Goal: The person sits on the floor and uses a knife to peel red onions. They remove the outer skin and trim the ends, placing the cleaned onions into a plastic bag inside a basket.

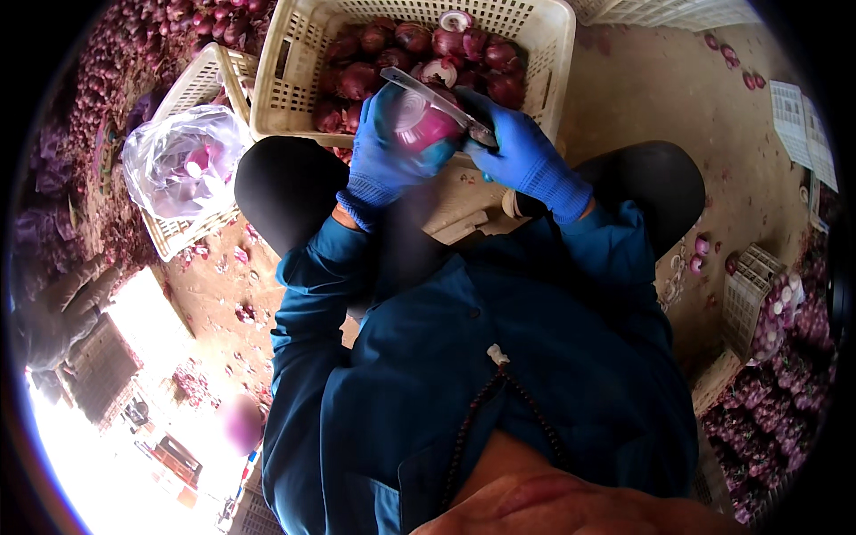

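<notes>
Both hands wear blue knit gloves and meet over the near rim of a cream plastic crate point(545, 127). My left hand point(384, 144) holds a red onion point(428, 127) whose cut face shows pale rings. A knife is in my right hand point(511, 150), its handle mostly hidden by the fingers. The knife's blade point(424, 93) lies across the upper side of the onion; whether its edge is in the flesh, I cannot tell. Inside the crate are many unpeeled red onions point(361, 81). A cut onion piece point(456, 21) with pale rings rests on top of them.
On the left, a second crate point(164, 244) carries a clear plastic bag point(144, 157) with peeled onion in it. Heaped red onions point(127, 53) lie beyond. Onion skins point(245, 312) litter the floor. A crate point(739, 311) and filled net bags point(769, 408) stand at right.
</notes>
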{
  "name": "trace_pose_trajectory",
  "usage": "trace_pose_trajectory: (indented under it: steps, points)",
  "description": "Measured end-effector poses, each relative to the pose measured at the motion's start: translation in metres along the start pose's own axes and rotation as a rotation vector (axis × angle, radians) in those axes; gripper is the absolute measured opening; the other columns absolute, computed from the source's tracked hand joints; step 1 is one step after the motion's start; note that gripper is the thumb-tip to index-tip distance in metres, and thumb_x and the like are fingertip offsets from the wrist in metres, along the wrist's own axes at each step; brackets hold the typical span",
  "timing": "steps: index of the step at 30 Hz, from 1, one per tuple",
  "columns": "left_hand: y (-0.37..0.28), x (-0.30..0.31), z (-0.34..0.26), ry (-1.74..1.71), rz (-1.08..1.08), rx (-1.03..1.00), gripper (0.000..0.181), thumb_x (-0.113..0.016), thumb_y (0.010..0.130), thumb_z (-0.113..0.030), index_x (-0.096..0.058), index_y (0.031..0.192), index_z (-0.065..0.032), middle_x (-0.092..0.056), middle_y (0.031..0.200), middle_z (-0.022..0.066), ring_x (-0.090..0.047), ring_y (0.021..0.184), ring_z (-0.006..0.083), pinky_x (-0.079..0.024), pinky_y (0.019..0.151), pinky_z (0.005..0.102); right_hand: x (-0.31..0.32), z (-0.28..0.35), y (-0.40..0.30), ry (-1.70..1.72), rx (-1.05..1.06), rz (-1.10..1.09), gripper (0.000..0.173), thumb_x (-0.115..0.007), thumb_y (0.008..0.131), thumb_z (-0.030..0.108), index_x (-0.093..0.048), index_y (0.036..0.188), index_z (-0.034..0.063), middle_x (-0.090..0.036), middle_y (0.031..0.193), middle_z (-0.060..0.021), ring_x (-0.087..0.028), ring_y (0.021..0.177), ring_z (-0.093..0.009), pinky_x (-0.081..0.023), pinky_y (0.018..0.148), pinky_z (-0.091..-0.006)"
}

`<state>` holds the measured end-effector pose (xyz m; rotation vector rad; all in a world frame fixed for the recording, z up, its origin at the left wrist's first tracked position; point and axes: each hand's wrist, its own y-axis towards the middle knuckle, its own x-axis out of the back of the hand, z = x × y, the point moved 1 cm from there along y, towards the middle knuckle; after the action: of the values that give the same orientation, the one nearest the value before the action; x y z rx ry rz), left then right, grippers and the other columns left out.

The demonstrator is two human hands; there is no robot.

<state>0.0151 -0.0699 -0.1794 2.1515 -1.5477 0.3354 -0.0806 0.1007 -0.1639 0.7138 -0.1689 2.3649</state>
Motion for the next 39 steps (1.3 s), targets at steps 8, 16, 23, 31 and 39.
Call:
trace_pose_trajectory:
  steps: [8, 16, 23, 31, 39]
  points:
    - [0.008, 0.003, -0.023, -0.378, 0.18, 0.142, 0.069, -0.078, 0.072, -0.024, -0.042, 0.126, -0.0003, -0.057, 0.113, 0.0107, -0.057, 0.102, 0.0198, -0.047, 0.087, 0.0324, 0.012, -0.004, 0.002, 0.217, -0.19, 0.04, 0.041, -0.061, 0.079, 0.015, -0.053, 0.117, 0.0011, -0.062, 0.074, -0.0146, -0.064, 0.066, -0.023, -0.05, 0.062, -0.0326]
    - [-0.007, 0.003, 0.004, -0.505, 0.139, 0.177, 0.065, -0.075, 0.074, -0.028, -0.044, 0.125, -0.0023, -0.057, 0.114, 0.0114, -0.058, 0.1, 0.0205, -0.049, 0.086, 0.0328, 0.024, -0.004, 0.009, 0.582, -0.385, -0.058, 0.024, -0.066, 0.084, 0.018, -0.059, 0.098, 0.0008, -0.059, 0.065, -0.0021, -0.056, 0.055, -0.007, -0.044, 0.049, -0.0229]
    - [-0.016, -0.011, 0.036, -0.733, 0.182, 0.351, 0.089, -0.069, 0.074, -0.055, -0.032, 0.136, -0.0021, -0.052, 0.121, 0.0166, -0.056, 0.107, 0.0279, -0.05, 0.088, 0.0426, 0.013, 0.001, 0.008, 0.664, -0.334, -0.148, 0.015, -0.063, 0.086, 0.009, -0.062, 0.096, -0.002, -0.062, 0.082, -0.0012, -0.057, 0.065, -0.006, -0.049, 0.055, -0.0226]
    - [-0.014, -0.024, 0.017, -0.989, 0.133, 0.628, 0.064, -0.059, 0.086, -0.045, -0.04, 0.129, -0.0019, -0.05, 0.121, 0.0126, -0.055, 0.106, 0.0255, -0.049, 0.088, 0.0387, 0.008, 0.0, 0.014, 0.025, 0.051, -0.515, 0.028, -0.071, 0.077, 0.014, -0.062, 0.103, 0.0079, -0.065, 0.083, -0.0107, -0.066, 0.072, -0.024, -0.053, 0.065, -0.0306]
    - [-0.012, -0.034, -0.004, -0.712, 0.012, 0.423, 0.05, -0.064, 0.084, -0.041, -0.057, 0.108, 0.0018, -0.062, 0.098, 0.0075, -0.06, 0.085, 0.0144, -0.048, 0.07, 0.0279, 0.006, 0.004, 0.018, 0.036, 0.095, -0.541, 0.038, -0.072, 0.074, 0.013, -0.06, 0.11, 0.0097, -0.065, 0.098, -0.0123, -0.066, 0.087, -0.027, -0.053, 0.074, -0.0319]
